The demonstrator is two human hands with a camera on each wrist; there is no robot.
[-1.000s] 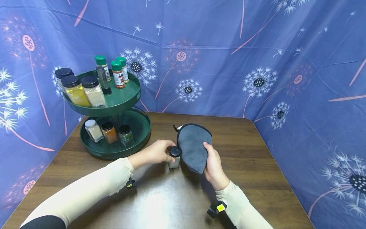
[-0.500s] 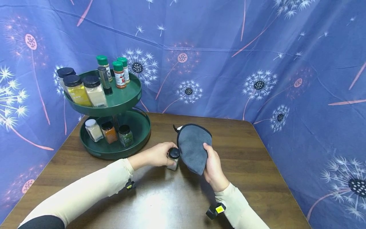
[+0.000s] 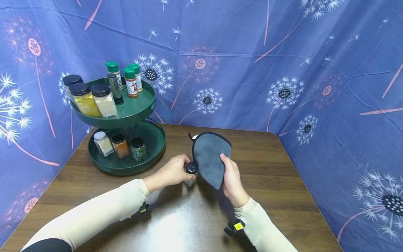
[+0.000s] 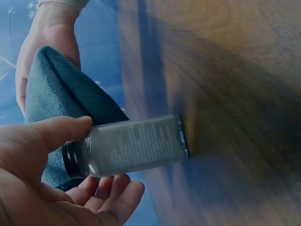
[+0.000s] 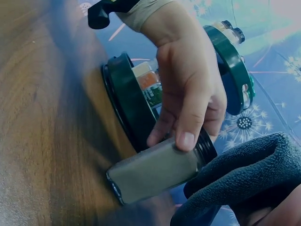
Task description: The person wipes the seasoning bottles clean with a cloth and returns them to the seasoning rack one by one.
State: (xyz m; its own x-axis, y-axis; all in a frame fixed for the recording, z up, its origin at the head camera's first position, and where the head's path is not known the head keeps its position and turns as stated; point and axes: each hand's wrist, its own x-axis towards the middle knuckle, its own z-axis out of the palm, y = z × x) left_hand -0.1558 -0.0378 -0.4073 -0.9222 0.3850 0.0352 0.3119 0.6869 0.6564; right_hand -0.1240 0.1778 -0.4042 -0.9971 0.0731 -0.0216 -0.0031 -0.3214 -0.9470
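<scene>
In the head view my left hand [image 3: 171, 172] holds a small clear spice jar [image 3: 190, 182] by its upper part, thumb on one side and fingers on the other. Pale grey-beige powder shows inside, under a black lid [image 3: 191, 167]. The left wrist view shows printed text on the jar [image 4: 136, 147] and its base near the tabletop. My right hand [image 3: 232, 180] grips a folded dark grey cloth [image 3: 208, 157] with black edging, thumb on top. The cloth's left side meets the jar's lid. Most of the right fingers are hidden behind the cloth.
A green two-tier round rack [image 3: 148, 105] stands at the left of the wooden table [image 3: 258, 164]. Its upper tier carries several jars and green-capped shakers; the lower one holds a white-lidded jar [image 3: 103, 143] and two black-lidded jars. Blue dandelion-print fabric [image 3: 239, 70] hangs behind and beside the table.
The cloth and my right hand have shifted slightly left and up. The jar has tilted a little in my left hand and stays near the same spot.
</scene>
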